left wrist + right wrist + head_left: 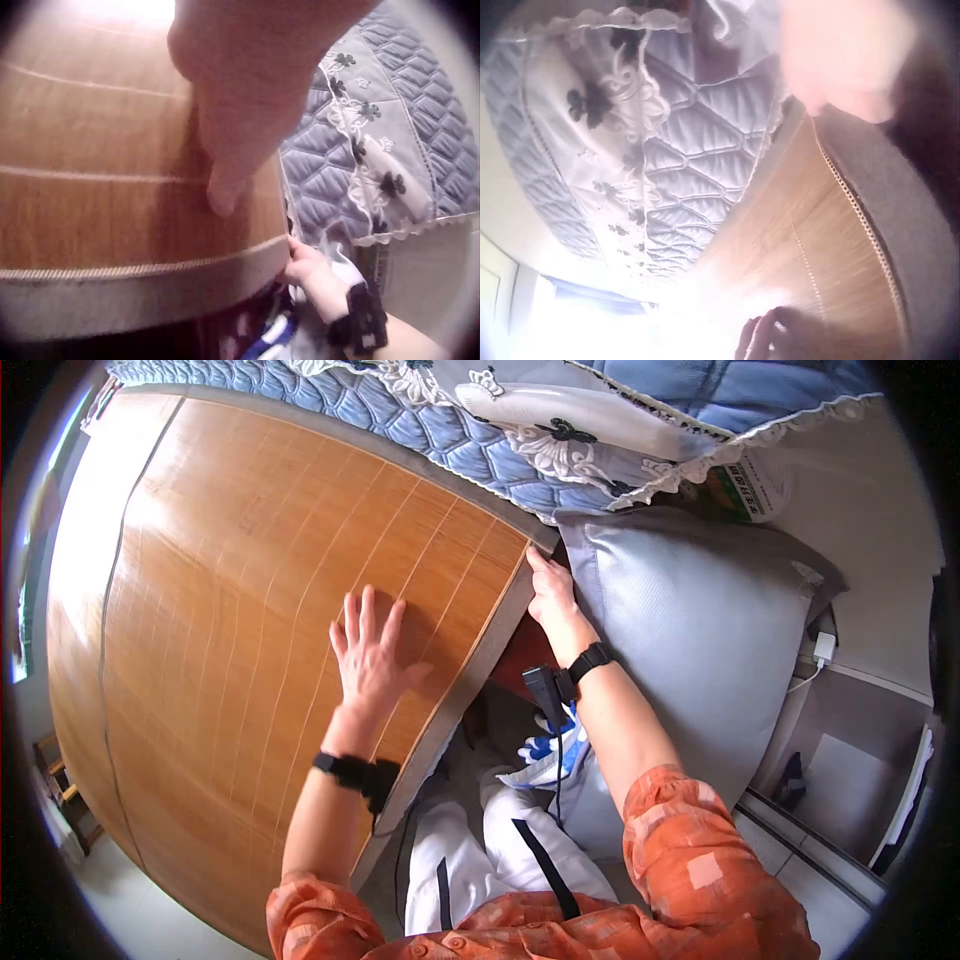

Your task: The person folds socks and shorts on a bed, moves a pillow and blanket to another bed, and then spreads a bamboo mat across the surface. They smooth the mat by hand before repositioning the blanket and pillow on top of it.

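The left hand (368,658) lies with grip spread on the bamboo mat (230,580); farther off, the right hand (556,597) pinches its corner near the quilted cover (415,428). Seemingly straightening; next probably calls for squaring that corner.

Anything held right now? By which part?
Right hand holds the brown mat at its grey-edged corner; left hand rests flat on top, holding nothing.

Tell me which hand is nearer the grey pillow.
The right. The right hand is at a corner of the mat, close beside the grey pillow; the left hand rests on the mat's surface, farther away.
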Demonstrator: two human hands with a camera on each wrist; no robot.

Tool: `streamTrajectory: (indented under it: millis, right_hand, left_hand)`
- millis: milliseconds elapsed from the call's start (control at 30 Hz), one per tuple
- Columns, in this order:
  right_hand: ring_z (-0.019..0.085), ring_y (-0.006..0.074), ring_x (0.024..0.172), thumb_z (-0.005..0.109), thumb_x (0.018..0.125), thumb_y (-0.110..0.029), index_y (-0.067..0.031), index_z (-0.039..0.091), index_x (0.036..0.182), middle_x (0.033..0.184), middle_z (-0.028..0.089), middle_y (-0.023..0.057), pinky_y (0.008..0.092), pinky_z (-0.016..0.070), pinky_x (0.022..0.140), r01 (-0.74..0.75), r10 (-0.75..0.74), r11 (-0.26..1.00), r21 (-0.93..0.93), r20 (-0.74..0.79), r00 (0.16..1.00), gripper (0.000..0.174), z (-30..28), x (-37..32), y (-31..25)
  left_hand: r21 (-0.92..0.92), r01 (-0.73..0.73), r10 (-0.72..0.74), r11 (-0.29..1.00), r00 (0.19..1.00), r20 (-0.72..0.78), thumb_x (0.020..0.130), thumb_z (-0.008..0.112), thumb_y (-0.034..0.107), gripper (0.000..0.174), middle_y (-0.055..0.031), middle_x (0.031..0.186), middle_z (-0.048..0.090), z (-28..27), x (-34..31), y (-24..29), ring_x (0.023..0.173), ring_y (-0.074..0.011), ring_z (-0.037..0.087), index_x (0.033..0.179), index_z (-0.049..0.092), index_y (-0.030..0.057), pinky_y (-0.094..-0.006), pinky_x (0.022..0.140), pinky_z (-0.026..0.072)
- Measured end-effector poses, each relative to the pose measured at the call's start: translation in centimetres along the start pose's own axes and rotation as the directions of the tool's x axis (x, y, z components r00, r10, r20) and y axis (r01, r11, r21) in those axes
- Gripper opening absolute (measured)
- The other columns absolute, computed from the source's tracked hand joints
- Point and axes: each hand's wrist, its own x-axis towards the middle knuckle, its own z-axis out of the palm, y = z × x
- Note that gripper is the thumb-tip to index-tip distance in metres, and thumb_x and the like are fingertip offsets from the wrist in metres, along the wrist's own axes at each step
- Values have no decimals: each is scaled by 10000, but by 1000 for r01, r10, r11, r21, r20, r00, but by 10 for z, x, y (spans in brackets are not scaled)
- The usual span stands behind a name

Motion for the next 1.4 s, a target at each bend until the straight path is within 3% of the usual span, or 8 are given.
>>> streamTrajectory:
  millis: [233,400,633,800,1067,1267,1300,1400]
  right_hand:
    - [523,175,924,620,807,-176,5,560,1013,996,591,74,297,374,846,92,-84,989,115,-73,994,281,7,27,14]
    - [512,164,941,606,821,-162,3,534,1065,1048,570,60,302,378,860,74,-64,988,134,-76,995,303,8,28,10]
    - [493,148,960,594,836,-237,-3,548,1059,1041,571,49,279,359,862,101,-94,990,100,-76,993,326,6,28,14]
    - [490,146,913,592,832,-229,-11,560,1023,1006,571,46,280,366,830,74,-59,994,78,-182,982,292,17,31,11]
    - [507,169,899,605,824,-221,24,551,994,982,577,80,292,380,818,100,-79,993,65,-268,960,303,21,38,16]
    - [501,158,882,628,797,-192,6,559,1039,1002,571,53,293,394,802,165,-165,978,125,-11,986,320,8,49,15]
    - [506,153,837,626,791,-194,-7,574,1013,957,571,27,301,412,771,133,-118,989,63,-201,973,296,16,54,17]
    - [509,187,885,582,816,-226,3,551,1043,993,567,79,334,410,794,45,-45,998,32,-7,999,324,6,54,9]
  left_hand:
    - [38,-7,2,999,993,119,503,746,474,980,-159,1436,101,18,63,1,1316,-360,96,1347,299,255,-586,989,158]
    - [74,-66,70,995,996,-51,516,738,493,978,-123,1429,158,9,139,-26,1301,-355,149,1345,301,212,-588,975,193]
    - [197,-27,17,980,999,49,572,599,684,989,-119,1429,169,-6,237,-58,1321,-327,103,1360,275,182,-604,982,145]
    - [256,2,-55,967,978,200,576,560,722,1008,-106,1446,120,-6,261,-60,1333,-316,51,1362,272,160,-619,986,113]
    - [276,5,-35,961,994,105,684,462,707,869,-127,1408,210,10,268,-55,1326,-329,53,1324,338,132,-607,995,113]
    - [186,-144,160,972,984,-74,692,478,676,785,-200,1355,243,44,226,4,1277,-403,122,1289,400,172,-597,958,137]
    - [122,-201,222,972,953,-204,690,472,683,770,-200,1333,276,51,231,2,1259,-399,151,1264,432,171,-579,952,153]
    - [112,-166,170,980,985,-27,667,462,710,826,-209,1325,285,45,234,1,1276,-433,102,1268,424,145,-602,975,115]
